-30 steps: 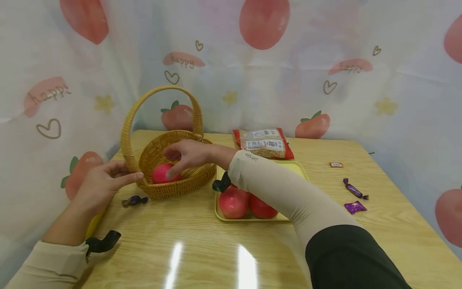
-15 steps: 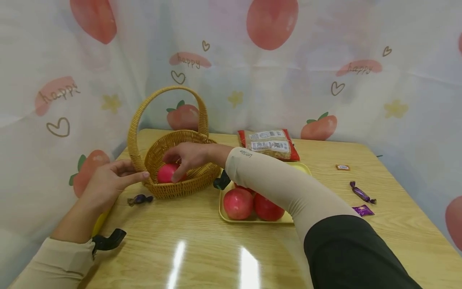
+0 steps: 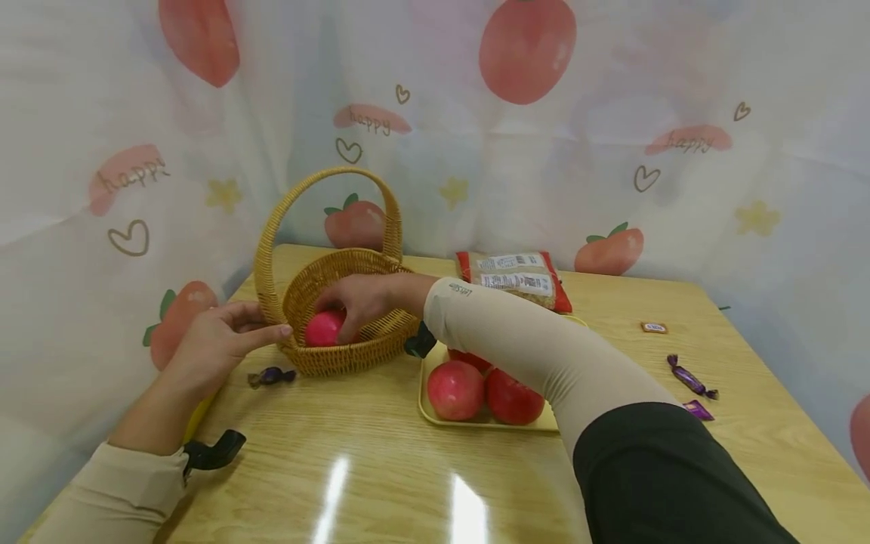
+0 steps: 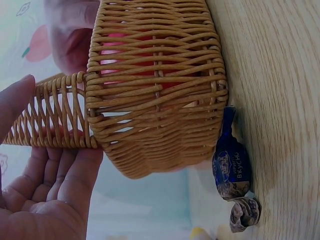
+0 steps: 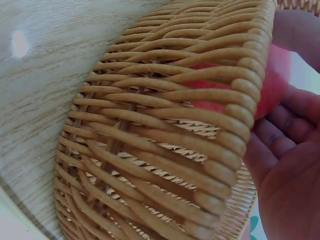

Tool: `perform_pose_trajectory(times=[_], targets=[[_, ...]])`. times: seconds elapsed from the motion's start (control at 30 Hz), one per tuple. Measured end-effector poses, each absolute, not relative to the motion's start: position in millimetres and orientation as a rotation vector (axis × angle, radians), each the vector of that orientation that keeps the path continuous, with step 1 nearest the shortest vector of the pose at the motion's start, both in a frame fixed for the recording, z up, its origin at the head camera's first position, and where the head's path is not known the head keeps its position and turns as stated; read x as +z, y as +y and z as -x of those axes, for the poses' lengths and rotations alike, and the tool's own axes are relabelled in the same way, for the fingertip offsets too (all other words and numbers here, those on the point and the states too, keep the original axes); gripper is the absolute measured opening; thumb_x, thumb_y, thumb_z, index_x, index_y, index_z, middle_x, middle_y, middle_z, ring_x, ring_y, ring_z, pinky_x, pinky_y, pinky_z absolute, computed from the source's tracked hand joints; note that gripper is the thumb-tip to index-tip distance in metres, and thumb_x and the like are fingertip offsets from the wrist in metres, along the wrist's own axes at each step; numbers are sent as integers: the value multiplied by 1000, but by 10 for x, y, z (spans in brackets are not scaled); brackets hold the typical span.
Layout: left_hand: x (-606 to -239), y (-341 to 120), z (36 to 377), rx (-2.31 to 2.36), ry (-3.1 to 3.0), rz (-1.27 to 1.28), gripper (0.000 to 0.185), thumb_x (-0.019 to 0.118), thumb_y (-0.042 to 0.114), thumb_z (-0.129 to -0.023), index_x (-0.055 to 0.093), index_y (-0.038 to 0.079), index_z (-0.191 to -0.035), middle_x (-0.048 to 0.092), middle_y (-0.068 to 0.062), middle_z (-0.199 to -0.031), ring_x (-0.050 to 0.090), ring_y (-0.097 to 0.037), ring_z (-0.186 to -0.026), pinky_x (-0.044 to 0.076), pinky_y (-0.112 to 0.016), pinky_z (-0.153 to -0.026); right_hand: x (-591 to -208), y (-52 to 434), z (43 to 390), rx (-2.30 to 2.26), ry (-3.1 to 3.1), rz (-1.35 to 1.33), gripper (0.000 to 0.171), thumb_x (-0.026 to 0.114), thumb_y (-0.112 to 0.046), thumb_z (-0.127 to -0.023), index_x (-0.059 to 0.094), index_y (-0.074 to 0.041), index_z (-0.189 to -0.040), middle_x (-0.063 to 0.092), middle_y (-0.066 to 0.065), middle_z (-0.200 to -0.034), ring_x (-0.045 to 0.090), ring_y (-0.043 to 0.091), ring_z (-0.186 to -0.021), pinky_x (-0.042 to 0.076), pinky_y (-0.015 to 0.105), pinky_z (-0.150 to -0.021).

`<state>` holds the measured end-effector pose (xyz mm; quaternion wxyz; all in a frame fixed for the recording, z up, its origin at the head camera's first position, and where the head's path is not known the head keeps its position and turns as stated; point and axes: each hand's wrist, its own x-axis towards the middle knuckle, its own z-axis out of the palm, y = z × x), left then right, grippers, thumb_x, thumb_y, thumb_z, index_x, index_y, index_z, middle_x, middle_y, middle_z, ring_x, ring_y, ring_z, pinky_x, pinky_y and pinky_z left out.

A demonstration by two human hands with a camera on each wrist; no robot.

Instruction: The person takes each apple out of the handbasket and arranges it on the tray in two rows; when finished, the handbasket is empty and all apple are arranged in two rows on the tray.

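Observation:
A wicker basket (image 3: 353, 363) with a tall arched handle stands at the left of the table. My left hand (image 3: 220, 340) holds the foot of the handle (image 4: 55, 112), thumb on one side and fingers on the other. Inside the basket, near its front wall, lies a round pinkish-red fruit (image 3: 323, 329). My right hand (image 3: 367, 302) reaches in over the rim and grips this fruit from above, thumb to the right of it and fingers behind. In the right wrist view, the fruit (image 5: 277, 80) shows between thumb and fingers, partly hidden by the weave.
Several red fruits (image 3: 457, 390) sit on a yellow tray (image 3: 435, 420) under my right forearm. Behind it lies a red-edged bag (image 3: 516, 281). A dark-wrapped candy (image 3: 272, 376) lies before the basket. A small orange-brown packet (image 3: 654, 328) and purple candies (image 3: 692, 381) lie at the right.
The right hand has lowered and its fingers have closed round the fruit in the basket. The left hand stays at the handle. The whole scene has shifted right in the head view.

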<state>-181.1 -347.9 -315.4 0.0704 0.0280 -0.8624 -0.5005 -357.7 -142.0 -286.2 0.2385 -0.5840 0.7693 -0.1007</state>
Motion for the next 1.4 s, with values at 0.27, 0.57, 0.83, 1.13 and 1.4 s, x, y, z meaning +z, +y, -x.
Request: perform_pose_trajectory(times=[0.27, 0.57, 0.83, 1.13, 1.4], targets=[[-3170, -3420, 1855, -1538, -2591, -54, 53, 81, 33, -92, 64, -1, -129, 74, 16, -104, 67, 2, -101, 52, -12, -85, -2904, -1393, 3577, -196, 2144, 1607, 62, 77, -26, -87, 56, -15, -144, 60, -5, -126, 57, 10, -109, 49, 20, -90], [-3168, -3390, 1856, -1557, -2568, -35, 47, 81, 31, -93, 65, 0, -125, 74, 16, -102, 68, 2, -100, 52, -12, -85, -2874, -1336, 3571, -174, 2204, 1587, 65, 77, -25, -86, 55, -16, -146, 60, -5, -126, 58, 12, -109, 50, 22, -89], [-3142, -3395, 1848, -1585, -2566, -40, 43, 81, 30, -93, 67, 2, -123, 75, 16, -101, 68, 0, -100, 51, -12, -86, -2792, -1246, 3600, -273, 2250, 1533, 74, 83, -32, -81, 54, -19, -148, 62, -6, -124, 57, 12, -111, 52, 23, -90], [-3159, -3425, 1814, -1589, -2552, -45, 43, 80, 28, -94, 67, 0, -123, 74, 18, -101, 67, 3, -101, 51, -11, -86, -2781, -1130, 3592, -431, 2226, 1520, 70, 85, -30, -81, 58, -16, -144, 64, -4, -123, 59, 12, -110, 52, 23, -92], [-3154, -3452, 1798, -1562, -2569, -71, 46, 80, 32, -94, 66, 1, -125, 74, 19, -102, 65, 4, -103, 49, -9, -86, -2704, -1010, 3582, -557, 2222, 1456, 71, 85, -28, -81, 57, -16, -145, 63, -4, -124, 59, 13, -112, 54, 24, -92]])
